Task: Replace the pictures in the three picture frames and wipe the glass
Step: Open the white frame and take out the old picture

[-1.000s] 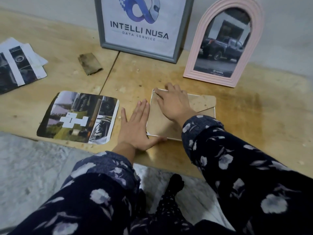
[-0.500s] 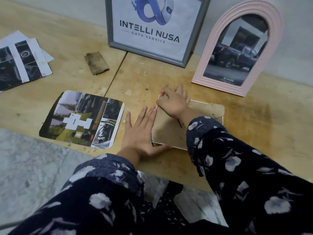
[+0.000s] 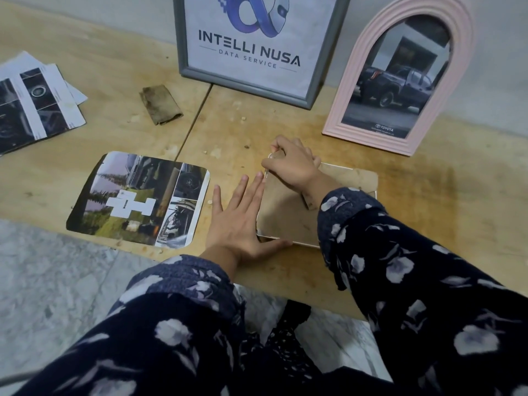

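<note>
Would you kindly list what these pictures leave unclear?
Head view only:
- Front of the face-down frame: turned toward the table.
- What the right hand pinches at its corner: fingers cover it.
- Printed sheets: cut by the left edge.
- Small print on the pink frame: too small.

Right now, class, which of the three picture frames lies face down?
The white-edged frame under both hands, its brown backing up; the grey frame and pink arched frame stand upright.
</note>
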Demonstrator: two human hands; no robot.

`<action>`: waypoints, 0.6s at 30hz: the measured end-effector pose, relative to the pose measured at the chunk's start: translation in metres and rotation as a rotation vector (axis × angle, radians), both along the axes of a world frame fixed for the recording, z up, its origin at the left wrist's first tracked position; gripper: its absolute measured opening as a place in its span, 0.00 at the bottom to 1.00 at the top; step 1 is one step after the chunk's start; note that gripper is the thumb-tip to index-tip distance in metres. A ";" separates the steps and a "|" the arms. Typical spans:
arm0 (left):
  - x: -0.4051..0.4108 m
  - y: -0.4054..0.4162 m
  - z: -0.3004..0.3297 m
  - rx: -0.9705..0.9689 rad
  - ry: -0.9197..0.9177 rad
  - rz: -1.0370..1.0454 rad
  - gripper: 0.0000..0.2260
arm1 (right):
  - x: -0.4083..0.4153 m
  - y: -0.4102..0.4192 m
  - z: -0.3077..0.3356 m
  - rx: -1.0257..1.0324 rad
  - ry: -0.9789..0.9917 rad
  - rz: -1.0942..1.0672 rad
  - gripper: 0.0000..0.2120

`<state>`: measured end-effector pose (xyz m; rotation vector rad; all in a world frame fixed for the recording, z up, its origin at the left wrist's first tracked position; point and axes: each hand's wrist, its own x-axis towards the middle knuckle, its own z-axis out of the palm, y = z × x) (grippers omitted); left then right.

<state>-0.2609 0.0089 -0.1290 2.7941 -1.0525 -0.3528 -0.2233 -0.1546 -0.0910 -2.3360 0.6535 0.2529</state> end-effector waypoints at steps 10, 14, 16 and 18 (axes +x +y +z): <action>-0.001 0.000 -0.001 0.012 -0.004 0.006 0.54 | -0.005 -0.003 -0.001 -0.201 -0.075 0.078 0.17; 0.000 0.000 -0.001 0.017 -0.008 0.009 0.53 | -0.023 -0.027 0.009 -0.445 -0.011 0.134 0.20; 0.000 -0.001 -0.001 0.020 -0.010 0.008 0.53 | -0.029 -0.032 0.012 -0.448 -0.007 0.174 0.20; 0.000 -0.001 -0.002 0.021 -0.011 0.008 0.53 | -0.027 -0.033 0.019 -0.430 0.003 0.186 0.21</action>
